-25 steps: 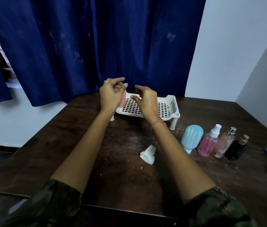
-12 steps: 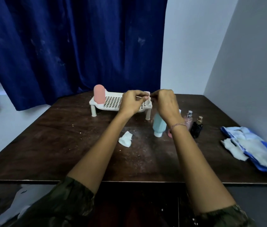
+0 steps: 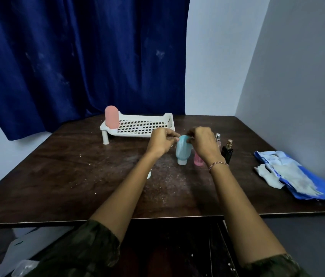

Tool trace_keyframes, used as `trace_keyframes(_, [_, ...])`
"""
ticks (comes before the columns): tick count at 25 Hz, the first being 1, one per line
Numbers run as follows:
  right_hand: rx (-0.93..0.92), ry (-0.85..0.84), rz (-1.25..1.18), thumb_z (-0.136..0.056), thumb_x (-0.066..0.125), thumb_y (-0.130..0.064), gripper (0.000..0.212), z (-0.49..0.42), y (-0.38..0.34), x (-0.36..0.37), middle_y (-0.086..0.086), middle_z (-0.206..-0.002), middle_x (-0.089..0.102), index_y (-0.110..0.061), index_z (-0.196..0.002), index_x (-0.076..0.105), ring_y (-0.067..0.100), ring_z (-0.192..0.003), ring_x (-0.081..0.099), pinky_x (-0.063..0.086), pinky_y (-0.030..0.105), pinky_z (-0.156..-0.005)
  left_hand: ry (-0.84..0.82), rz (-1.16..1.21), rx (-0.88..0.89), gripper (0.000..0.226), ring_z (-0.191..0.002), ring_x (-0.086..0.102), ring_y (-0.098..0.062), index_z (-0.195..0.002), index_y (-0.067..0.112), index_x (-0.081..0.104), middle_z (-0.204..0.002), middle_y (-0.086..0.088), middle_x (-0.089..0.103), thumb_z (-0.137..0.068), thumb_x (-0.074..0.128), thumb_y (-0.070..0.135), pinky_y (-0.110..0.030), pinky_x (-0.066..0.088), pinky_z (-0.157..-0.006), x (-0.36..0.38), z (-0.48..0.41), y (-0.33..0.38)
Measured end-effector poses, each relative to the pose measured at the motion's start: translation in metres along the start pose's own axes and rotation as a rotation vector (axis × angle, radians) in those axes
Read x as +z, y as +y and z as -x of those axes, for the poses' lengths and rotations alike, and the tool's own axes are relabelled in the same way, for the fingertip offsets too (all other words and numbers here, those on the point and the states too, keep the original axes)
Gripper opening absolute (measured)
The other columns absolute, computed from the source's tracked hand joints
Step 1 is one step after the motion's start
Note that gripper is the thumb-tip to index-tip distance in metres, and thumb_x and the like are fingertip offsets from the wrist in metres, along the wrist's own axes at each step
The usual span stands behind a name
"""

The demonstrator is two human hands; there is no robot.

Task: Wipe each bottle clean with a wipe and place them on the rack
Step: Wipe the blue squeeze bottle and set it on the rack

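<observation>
Upright on the table, the blue bottle stands just under the curled fingers of left hand and right hand, grip unclear, with the rack beyond them.

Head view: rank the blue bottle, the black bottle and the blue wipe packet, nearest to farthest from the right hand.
1. blue bottle, at the fingertips of the right hand.
2. black bottle, just right of the wrist.
3. blue wipe packet, far off to the right.
</observation>
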State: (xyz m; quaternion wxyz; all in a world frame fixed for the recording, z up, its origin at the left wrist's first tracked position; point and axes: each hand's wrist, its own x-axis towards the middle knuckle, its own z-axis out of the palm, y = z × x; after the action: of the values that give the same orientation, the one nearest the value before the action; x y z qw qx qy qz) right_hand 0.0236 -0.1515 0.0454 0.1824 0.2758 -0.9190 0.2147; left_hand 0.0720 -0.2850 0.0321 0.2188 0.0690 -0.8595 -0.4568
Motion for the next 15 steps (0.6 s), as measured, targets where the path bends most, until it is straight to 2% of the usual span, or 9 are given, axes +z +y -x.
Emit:
trace_keyframes(2, [0.000, -0.001, 0.003, -0.080, 0.061, -0.001, 0.019, -0.002, -0.006, 0.002, 0.019, -0.095, 0.068, -0.008, -0.096, 0.068, 0.034, -0.089, 0.064, 0.053, 0.037, -0.073, 0.024, 0.059, -0.023, 0.016, -0.083, 0.066, -0.013, -0.096, 0.004, 0.072, -0.097, -0.009, 0.072, -0.081, 0.069, 0.005, -0.024, 0.054, -0.083, -0.003, 0.001, -0.007])
trace_keyframes(5, [-0.029, 0.017, -0.055, -0.079, 0.062, -0.002, 0.021, -0.008, -0.020, 0.006, 0.014, -0.095, 0.070, -0.013, -0.096, 0.070, 0.030, -0.090, 0.064, 0.049, 0.032, -0.074, 0.075, 0.100, 0.010, 0.014, -0.082, 0.065, -0.012, -0.094, 0.005, 0.072, -0.097, -0.007, 0.072, -0.080, 0.070, 0.005, -0.024, 0.053, -0.084, -0.020, 0.001, -0.017])
trace_keyframes(9, [-0.038, -0.010, -0.354, -0.077, 0.070, -0.002, 0.021, -0.018, -0.044, 0.014, 0.007, -0.097, 0.071, -0.011, -0.096, 0.070, 0.017, -0.087, 0.066, 0.052, 0.033, -0.083, 0.062, 0.227, 0.093, 0.009, -0.082, 0.063, -0.004, -0.089, 0.009, 0.068, -0.091, -0.003, 0.070, -0.081, 0.069, 0.006, -0.013, 0.050, -0.078, -0.055, 0.005, -0.035])
trace_keyframes(11, [-0.058, -0.056, -0.443, -0.076, 0.070, 0.000, 0.020, -0.021, -0.060, 0.018, 0.007, -0.098, 0.071, -0.007, -0.095, 0.069, 0.015, -0.088, 0.065, 0.050, 0.026, -0.085, 0.030, 0.347, 0.097, 0.009, -0.081, 0.063, -0.001, -0.083, 0.012, 0.062, -0.086, 0.001, 0.067, -0.082, 0.067, 0.004, -0.013, 0.049, -0.076, -0.069, 0.005, -0.045])
trace_keyframes(13, [-0.073, -0.086, -0.509, -0.077, 0.068, 0.002, 0.020, -0.022, -0.076, 0.026, 0.008, -0.099, 0.070, -0.002, -0.097, 0.068, 0.015, -0.089, 0.064, 0.045, 0.014, -0.081, 0.004, 0.424, 0.076, 0.012, -0.077, 0.062, 0.002, -0.082, 0.014, 0.054, -0.081, 0.004, 0.063, -0.087, 0.061, 0.007, -0.012, 0.047, -0.071, -0.078, 0.006, -0.054])
trace_keyframes(15, [-0.077, -0.103, -0.557, -0.078, 0.068, 0.002, 0.021, -0.025, -0.087, 0.036, 0.008, -0.100, 0.069, 0.000, -0.099, 0.068, 0.011, -0.087, 0.060, 0.041, 0.009, -0.078, -0.010, 0.479, 0.026, 0.012, -0.075, 0.058, 0.003, -0.083, 0.015, 0.048, -0.079, 0.005, 0.058, -0.092, 0.054, 0.012, -0.010, 0.045, -0.067, -0.083, 0.006, -0.062])
